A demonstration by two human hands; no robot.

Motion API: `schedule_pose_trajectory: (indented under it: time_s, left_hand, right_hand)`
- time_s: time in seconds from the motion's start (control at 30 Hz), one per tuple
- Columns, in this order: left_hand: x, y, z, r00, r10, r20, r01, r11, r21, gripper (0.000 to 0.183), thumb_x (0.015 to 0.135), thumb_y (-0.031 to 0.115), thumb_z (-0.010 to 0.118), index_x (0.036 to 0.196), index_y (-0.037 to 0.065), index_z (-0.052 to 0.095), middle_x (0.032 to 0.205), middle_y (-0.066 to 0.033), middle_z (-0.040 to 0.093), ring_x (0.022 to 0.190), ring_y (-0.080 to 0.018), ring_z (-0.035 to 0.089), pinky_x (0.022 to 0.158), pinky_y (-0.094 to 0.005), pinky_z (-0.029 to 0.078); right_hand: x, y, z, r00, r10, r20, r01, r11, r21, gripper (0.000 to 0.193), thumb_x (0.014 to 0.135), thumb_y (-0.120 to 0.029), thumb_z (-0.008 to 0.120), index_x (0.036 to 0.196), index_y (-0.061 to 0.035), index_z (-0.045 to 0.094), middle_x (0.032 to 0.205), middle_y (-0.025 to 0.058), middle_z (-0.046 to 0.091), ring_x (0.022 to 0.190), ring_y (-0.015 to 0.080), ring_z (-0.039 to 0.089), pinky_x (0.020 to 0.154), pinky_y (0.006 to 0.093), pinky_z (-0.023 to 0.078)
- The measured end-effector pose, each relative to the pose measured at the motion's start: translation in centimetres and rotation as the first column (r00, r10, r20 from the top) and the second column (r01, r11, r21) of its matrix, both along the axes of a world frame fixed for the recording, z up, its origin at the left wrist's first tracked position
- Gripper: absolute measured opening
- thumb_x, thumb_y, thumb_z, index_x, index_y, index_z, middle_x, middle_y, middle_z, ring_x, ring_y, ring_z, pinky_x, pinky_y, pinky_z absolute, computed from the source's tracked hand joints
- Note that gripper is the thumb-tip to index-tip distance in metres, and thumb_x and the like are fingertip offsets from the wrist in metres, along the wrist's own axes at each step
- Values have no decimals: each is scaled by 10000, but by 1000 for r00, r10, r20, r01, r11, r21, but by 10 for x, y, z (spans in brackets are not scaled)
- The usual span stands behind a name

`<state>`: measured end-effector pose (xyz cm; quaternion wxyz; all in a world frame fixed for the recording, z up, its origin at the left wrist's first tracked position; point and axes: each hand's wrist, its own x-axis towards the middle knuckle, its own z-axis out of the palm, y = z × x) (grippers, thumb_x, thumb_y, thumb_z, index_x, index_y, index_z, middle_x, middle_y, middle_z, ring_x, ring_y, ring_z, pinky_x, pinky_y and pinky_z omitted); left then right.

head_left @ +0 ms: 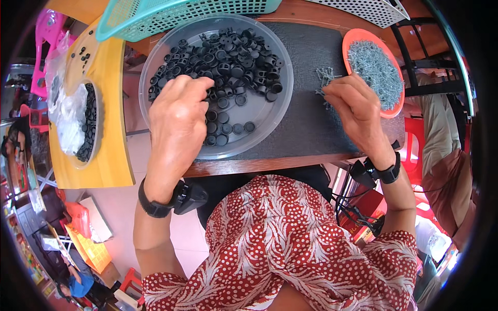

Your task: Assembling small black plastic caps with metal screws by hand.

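A round clear plastic tub (287, 98) holds a heap of small black round plastic caps (236, 54). Over the tub's left part is my left hand (179, 111), its fingers curled closed among the caps; whatever they hold is hidden by the hand. My right hand (358, 106) is pinched shut at the edge of a small loose pile of grey metal screws (325, 76) on the dark mat (308, 127). What lies between those fingertips is too small to make out. Just beyond this hand, an orange bowl (348, 39) is filled with more such metal screws (376, 72).
A turquoise basket (192, 20) and a white perforated basket (371, 11) stand at the far edge. On a yellow table (111, 155) to the left are a plastic bag (72, 119) and another container of black caps (89, 122). Cables (358, 212) hang below the table at right.
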<state>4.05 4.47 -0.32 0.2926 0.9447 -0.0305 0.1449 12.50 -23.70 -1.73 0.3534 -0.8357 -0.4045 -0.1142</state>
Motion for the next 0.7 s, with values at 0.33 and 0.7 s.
schedule_pose_trajectory:
  time_s: [0.33, 0.7]
  left_hand:
    - [-6, 3, 1, 994, 69, -80, -94, 923, -373, 327, 742, -153, 538, 1022, -1, 614, 808, -77, 579, 695, -149, 568, 649, -241, 456]
    - [-7, -9, -9, 976, -191, 109, 165, 964, 208, 279, 570, -86, 584, 806, 33, 673, 793, -80, 527, 747, -250, 509, 628, -348, 438]
  right_hand:
    - [-7, -7, 0, 1000, -9, -7, 9, 1000, -10, 183, 690, 113, 648, 850, 32, 611, 806, 137, 598, 745, 303, 579, 645, 359, 463]
    - [-14, -6, -2, 998, -39, -41, 39, 999, -10, 173, 700, 102, 649, 857, 37, 616, 802, 137, 603, 730, 296, 592, 639, 350, 471]
